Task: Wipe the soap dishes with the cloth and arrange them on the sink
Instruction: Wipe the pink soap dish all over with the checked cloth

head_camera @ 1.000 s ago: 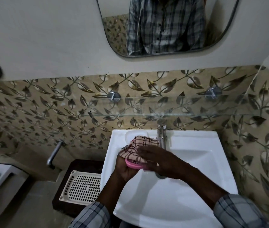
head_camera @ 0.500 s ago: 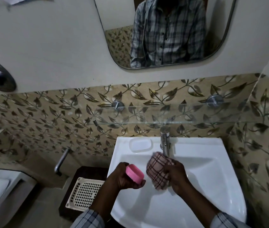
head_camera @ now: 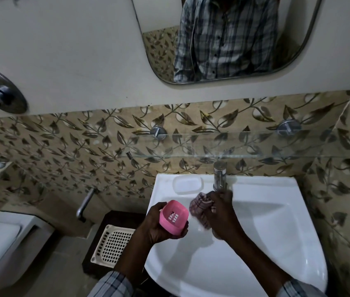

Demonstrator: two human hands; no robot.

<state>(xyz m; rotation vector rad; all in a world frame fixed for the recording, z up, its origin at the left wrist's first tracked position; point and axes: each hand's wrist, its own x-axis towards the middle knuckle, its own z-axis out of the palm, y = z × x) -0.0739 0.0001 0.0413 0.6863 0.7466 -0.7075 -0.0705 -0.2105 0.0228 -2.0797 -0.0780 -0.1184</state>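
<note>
My left hand [head_camera: 159, 228] holds a pink soap dish [head_camera: 173, 217] over the left side of the white sink [head_camera: 277, 243], its slotted inside turned up towards me. My right hand [head_camera: 219, 213] grips a bunched checked cloth [head_camera: 199, 205] just below the chrome tap [head_camera: 220, 174]. Cloth and dish are apart, with a small gap between them. A moulded soap recess [head_camera: 188, 184] lies at the sink's back left.
A glass shelf [head_camera: 255, 144] juts out above the tap. On a dark stool left of the sink sits a white perforated tray [head_camera: 114, 245]. A toilet [head_camera: 2, 243] is at far left, a wall tap [head_camera: 85, 204] between them. A mirror [head_camera: 223, 39] hangs above.
The cloth came off the pink dish and my right hand carried it right, up to the tap. My left hand turned the dish so its slotted inside faces up.
</note>
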